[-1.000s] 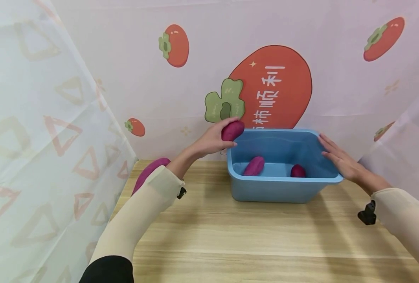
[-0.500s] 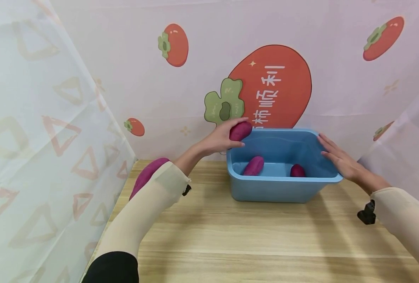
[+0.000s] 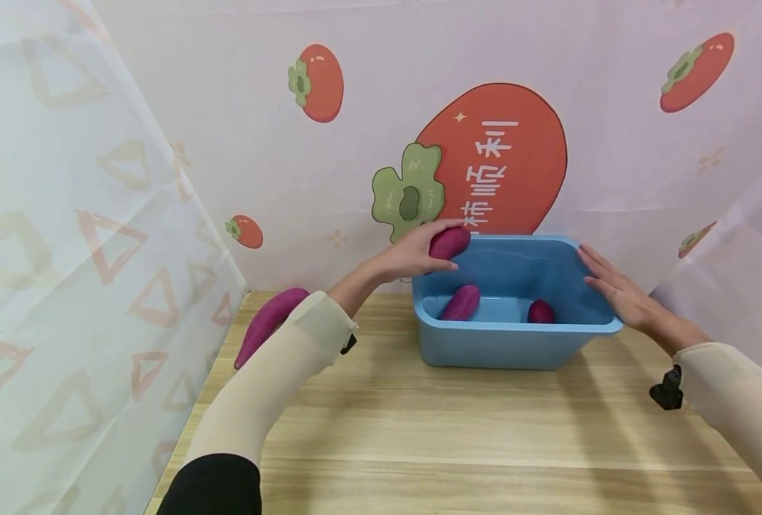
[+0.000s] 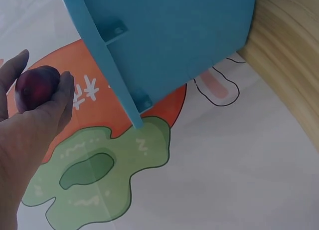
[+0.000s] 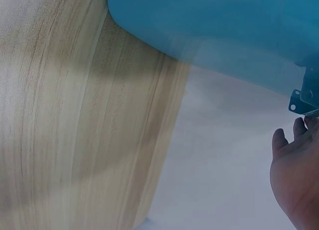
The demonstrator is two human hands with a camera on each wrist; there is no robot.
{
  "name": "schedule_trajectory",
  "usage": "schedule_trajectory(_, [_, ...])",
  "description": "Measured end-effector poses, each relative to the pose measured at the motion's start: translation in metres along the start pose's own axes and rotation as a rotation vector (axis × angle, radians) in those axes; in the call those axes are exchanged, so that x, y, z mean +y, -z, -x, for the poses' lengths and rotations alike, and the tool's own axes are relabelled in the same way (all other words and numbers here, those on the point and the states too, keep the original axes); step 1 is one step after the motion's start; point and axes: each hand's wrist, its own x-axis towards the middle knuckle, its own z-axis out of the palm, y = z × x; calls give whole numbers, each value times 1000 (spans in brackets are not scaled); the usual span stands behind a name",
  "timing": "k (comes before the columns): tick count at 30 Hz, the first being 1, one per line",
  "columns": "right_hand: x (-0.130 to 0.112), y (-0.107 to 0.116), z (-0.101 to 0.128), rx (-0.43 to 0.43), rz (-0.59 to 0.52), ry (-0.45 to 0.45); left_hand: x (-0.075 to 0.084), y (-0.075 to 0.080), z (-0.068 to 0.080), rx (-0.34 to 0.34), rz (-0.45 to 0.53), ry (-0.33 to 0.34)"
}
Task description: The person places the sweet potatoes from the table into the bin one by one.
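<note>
The left hand (image 3: 413,254) is gripping a purple sweet potato (image 3: 449,242) over the blue tub's (image 3: 516,350) rim; the right hand (image 3: 615,290), fingers straight, is steadying its far side

- Light wooden table (image 3: 484,436) with pale grain running sideways, under and in front of both hands.
- Pale backdrop (image 3: 226,107) behind the hands, printed with small persimmons and one big red persimmon (image 3: 497,164) with white characters.
- Sheer curtain (image 3: 53,250) with triangle outlines off to the left hand's side.
- Soft, even light; faint shadows on the wood.
</note>
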Motion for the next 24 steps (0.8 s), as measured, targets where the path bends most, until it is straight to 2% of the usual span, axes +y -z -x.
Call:
schedule_trajectory(7, [-2,0,1,0,-6,-6,4,-3,-5,-31,-25,-27])
schedule_trajectory(13, [-2,-1,2,5,-15,1,5,-7,-10,-33,-65,-29])
schedule_trajectory(24, [-1,0,1,8,-11,7,3,-15,-15,-26,-72,-56])
